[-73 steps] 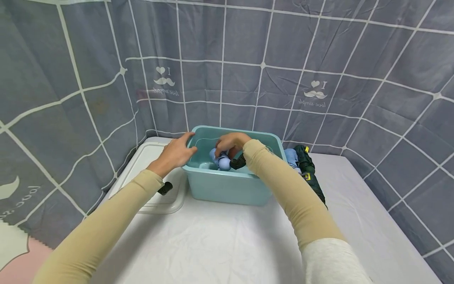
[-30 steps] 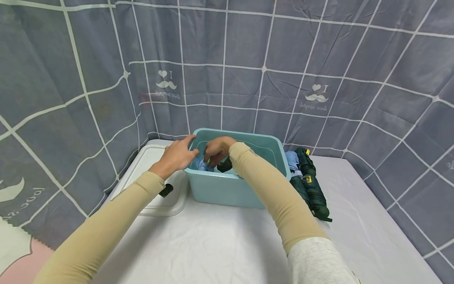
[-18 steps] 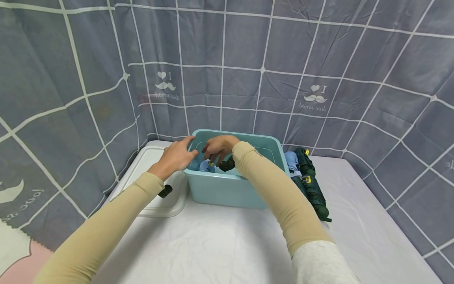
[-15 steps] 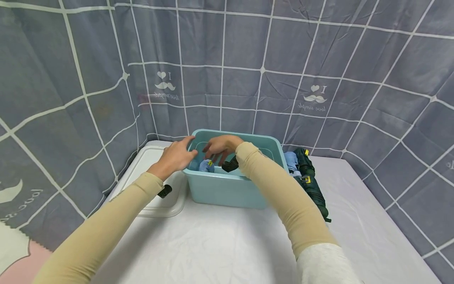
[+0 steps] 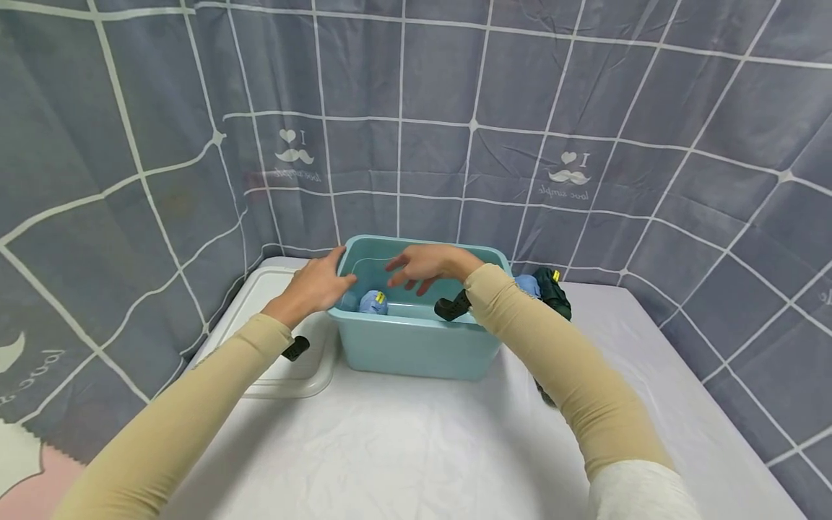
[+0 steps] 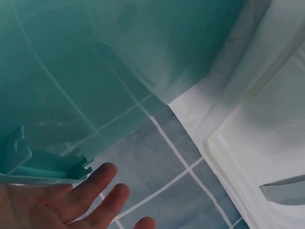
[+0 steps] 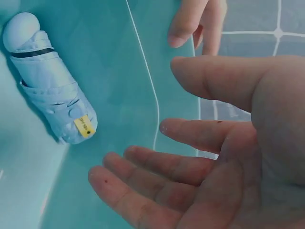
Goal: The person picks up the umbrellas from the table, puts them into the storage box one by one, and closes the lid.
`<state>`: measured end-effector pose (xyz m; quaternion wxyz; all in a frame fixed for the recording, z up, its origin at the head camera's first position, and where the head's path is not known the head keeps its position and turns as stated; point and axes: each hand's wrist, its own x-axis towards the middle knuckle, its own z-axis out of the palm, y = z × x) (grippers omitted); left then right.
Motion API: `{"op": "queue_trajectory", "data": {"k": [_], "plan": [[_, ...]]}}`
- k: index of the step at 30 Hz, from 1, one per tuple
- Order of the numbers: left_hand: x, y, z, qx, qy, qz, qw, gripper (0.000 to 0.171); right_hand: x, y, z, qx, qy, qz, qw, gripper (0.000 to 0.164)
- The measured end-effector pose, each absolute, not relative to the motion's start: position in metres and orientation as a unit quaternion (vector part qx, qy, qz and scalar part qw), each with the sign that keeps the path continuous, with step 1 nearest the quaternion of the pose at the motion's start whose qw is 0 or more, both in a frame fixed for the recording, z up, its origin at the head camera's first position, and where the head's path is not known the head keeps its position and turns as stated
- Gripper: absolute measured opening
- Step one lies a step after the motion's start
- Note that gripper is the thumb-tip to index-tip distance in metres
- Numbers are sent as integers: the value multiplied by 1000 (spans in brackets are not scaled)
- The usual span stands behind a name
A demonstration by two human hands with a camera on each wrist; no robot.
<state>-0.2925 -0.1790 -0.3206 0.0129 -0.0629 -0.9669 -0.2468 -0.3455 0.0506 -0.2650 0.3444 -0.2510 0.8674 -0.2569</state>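
Inside bin (image 5: 416, 347), blue umbrella (image 5: 373, 304); right hand (image 5: 429, 264) near, fingers spread; left hand (image 5: 313, 285) loosely straddling rim (image 5: 396, 319)

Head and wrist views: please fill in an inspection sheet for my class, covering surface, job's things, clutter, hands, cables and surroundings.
Surface: white cloth, lightly creased.
Job's things: light-blue folded umbrella lies inside the teal bin, toward its left end.
Clutter: pale lid left of the bin; dark-green bundle and light-blue bundle at its right, partly hidden.
Hands: left hand at the bin's left rim, fingers extended; right hand over the bin, fingers spread, holding nothing.
Cables: nothing seen.
Surroundings: grey curtain with white grid lines; pink-and-white fabric, lower left corner.
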Motion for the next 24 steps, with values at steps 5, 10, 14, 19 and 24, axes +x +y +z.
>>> {"op": "queue_trajectory", "data": {"k": [5,10,14,19,24], "plan": [[-293,-183,-319,-86,-963,-257,-11,83,-334,70,-260,-255,874,-252,329,58],[-295,-185,-315,-105,-963,-248,-25,87,-326,93,-254,-255,872,-271,317,57],[-296,-186,-314,-112,-963,-242,-27,86,-323,111,-246,-250,871,-295,302,57],[-297,-187,-313,-111,-963,-242,-30,86,-318,139,-237,-241,875,-325,268,57],[-298,-188,-312,-110,-964,-241,-28,85,-313,163,-232,-232,883,-332,239,57]]}}
